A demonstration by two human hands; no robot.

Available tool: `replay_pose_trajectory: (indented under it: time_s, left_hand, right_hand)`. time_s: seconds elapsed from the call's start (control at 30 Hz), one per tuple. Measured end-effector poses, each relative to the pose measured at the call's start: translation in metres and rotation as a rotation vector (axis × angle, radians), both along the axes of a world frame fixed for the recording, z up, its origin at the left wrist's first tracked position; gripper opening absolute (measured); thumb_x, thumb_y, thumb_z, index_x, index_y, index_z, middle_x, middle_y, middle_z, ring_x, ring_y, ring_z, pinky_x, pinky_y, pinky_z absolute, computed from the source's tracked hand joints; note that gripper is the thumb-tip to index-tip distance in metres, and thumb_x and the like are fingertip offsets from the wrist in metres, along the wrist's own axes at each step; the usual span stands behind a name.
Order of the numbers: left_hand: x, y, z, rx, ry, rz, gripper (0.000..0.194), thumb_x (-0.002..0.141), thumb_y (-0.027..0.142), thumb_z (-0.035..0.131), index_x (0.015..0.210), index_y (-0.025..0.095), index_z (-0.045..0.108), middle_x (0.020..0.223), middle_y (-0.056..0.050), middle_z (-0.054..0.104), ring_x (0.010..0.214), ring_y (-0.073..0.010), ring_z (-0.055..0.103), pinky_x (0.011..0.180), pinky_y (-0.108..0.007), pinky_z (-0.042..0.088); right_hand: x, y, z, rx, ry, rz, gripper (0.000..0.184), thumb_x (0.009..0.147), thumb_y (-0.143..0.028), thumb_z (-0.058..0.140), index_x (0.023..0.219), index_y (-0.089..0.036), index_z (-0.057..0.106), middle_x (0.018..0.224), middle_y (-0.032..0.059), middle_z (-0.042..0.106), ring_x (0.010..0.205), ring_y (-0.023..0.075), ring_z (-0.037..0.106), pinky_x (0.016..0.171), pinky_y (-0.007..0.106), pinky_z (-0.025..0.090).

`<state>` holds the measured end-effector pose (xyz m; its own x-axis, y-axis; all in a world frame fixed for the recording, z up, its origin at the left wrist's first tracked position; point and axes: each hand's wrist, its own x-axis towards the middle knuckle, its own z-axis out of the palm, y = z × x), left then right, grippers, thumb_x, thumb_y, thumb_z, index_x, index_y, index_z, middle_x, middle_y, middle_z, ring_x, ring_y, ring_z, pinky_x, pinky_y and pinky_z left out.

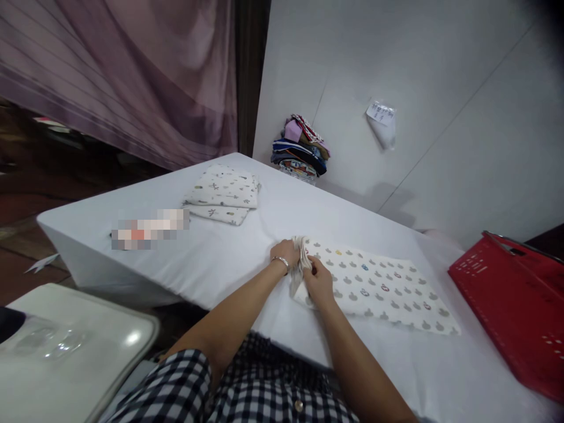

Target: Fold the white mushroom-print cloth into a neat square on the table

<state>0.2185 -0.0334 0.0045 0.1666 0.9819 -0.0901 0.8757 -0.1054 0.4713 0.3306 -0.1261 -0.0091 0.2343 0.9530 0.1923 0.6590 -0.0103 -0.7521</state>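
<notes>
A grey-printed cloth (379,288) is laid lengthwise on the desk (277,205), between its near and far edges, towards a red basket (506,311) at the right end. Its bunched left end is grasped by the fingers of both the left hand (285,252) and the right hand (318,281). A folded cloth (224,189) is placed near the far-left corner; clothes (300,147) are piled by the far edge.
</notes>
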Motion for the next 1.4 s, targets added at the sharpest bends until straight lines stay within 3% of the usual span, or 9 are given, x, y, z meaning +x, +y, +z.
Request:
replay_pose_trajectory:
  time_s: [0.43,0.63,0.9,1.17,1.4]
  left_hand:
    - [-0.004,0.004,-0.004,0.02,0.057,0.001,0.039,0.083,0.036,0.042,0.105,0.015,0.065,0.107,-0.015,0.066,0.098,-0.0246,0.062,0.077,-0.031,0.047]
    - [-0.002,0.011,-0.004,0.038,0.037,0.013,0.04,0.084,0.039,0.041,0.104,0.015,0.065,0.108,-0.017,0.065,0.098,-0.0252,0.062,0.078,-0.033,0.048]
    - [-0.007,0.016,-0.006,0.028,-0.024,0.007,0.032,0.081,0.034,0.044,0.092,0.017,0.069,0.1,-0.014,0.068,0.094,-0.025,0.063,0.076,-0.033,0.047]
    - [-0.027,-0.002,0.0,-0.05,-0.179,-0.065,0.027,0.079,0.037,0.049,0.078,0.019,0.069,0.083,-0.006,0.07,0.078,-0.0176,0.062,0.069,-0.026,0.042]
    - [-0.034,-0.041,0.0,-0.163,-0.288,-0.201,0.019,0.074,0.03,0.052,0.067,0.018,0.065,0.068,0.0,0.064,0.065,-0.0131,0.056,0.06,-0.023,0.037]
  right_hand:
    - [-0.002,0.0,0.0,-0.024,-0.073,0.043,0.039,0.076,-0.028,0.047,0.112,-0.025,0.061,0.085,-0.0012,0.067,0.074,0.0166,0.057,0.068,0.027,0.043]
    - [-0.001,0.003,-0.002,-0.049,-0.084,-0.001,0.04,0.075,-0.03,0.047,0.112,-0.024,0.062,0.079,-0.0012,0.066,0.068,0.0165,0.056,0.066,0.028,0.043]
    - [-0.001,0.001,0.001,-0.053,-0.063,-0.006,0.039,0.075,-0.03,0.048,0.11,-0.024,0.063,0.077,-0.0019,0.066,0.067,0.0162,0.056,0.066,0.028,0.044]
    - [0.0,0.001,-0.001,-0.068,-0.057,-0.001,0.039,0.076,-0.035,0.05,0.111,-0.025,0.063,0.082,-0.0014,0.067,0.073,0.017,0.058,0.07,0.029,0.045]
    - [0.001,-0.001,-0.003,-0.029,0.043,0.078,0.041,0.077,-0.043,0.054,0.112,-0.024,0.062,0.082,-0.0004,0.067,0.074,0.0165,0.059,0.072,0.03,0.046]
